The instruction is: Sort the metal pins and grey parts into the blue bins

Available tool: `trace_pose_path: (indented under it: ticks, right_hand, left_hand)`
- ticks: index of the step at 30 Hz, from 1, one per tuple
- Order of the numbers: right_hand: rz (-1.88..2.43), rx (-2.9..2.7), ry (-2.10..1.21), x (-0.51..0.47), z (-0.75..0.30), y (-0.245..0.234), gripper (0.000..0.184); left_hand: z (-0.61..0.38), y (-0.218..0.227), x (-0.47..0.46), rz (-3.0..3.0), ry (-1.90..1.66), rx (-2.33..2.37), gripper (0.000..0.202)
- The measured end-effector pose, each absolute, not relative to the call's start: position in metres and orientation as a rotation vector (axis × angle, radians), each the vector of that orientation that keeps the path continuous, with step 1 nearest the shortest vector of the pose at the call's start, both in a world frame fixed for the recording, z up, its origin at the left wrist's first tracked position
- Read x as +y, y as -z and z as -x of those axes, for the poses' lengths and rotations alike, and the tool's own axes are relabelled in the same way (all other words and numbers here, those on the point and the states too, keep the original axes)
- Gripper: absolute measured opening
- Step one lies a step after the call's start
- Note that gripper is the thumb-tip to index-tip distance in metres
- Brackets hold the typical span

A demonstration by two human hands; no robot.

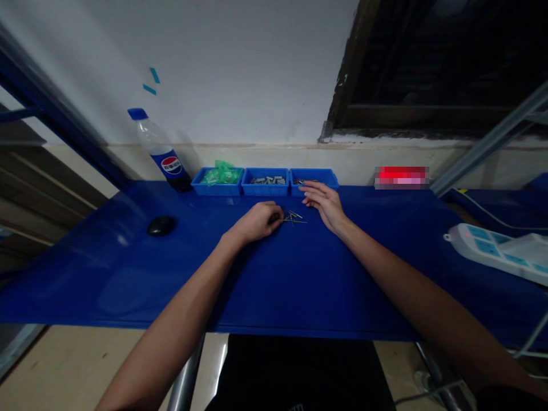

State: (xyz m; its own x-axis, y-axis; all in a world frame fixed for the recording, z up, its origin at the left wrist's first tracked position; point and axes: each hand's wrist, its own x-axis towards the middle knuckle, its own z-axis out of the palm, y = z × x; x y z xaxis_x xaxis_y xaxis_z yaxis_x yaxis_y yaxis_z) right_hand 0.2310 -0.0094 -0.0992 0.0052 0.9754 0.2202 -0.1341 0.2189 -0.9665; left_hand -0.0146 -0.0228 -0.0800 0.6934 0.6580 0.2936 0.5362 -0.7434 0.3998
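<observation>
Several thin metal pins (294,217) lie in a loose, crossed pile on the blue table (295,274). Just left of that pile is my left hand (260,221), its fingers curled closed; whatever is in them, if anything, is hidden. My right hand (323,204) hovers at the pile's right with fingers stretched out, in front of the right blue bin (329,177). Dark thin metal pieces (303,181) show inside that bin, partly behind my fingers. The middle blue bin (265,191) holds short grey metal pieces (269,180).
A left blue bin (216,189) contains a green plastic bag (222,173). Beside it stands a Pepsi bottle (168,157). A black computer mouse (161,225) rests on the left. At the right lie a white power strip (488,248) and a blurred-out red item (402,177) by the wall.
</observation>
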Motion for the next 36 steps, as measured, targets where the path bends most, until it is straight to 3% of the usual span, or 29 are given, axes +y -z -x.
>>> trace_pose_path:
  ticks: [8, 22, 36]
  right_hand:
    - [0.915, -1.177, -1.136, -0.009, -0.231, 0.099, 0.037]
    - [0.886, -1.522, -1.209, -0.016, -0.223, 0.098, 0.039]
    - [0.866, -1.513, -1.268, -0.012, -0.227, 0.098, 0.032]
  left_hand:
    - [0.016, 0.079, -0.023, -2.618, -0.634, 0.971, 0.011]
    - [-0.002, 0.077, -0.029, -2.035, -1.102, 1.062, 0.018]
    - [-0.009, 0.083, -0.031, -2.037, -1.182, 1.108, 0.017]
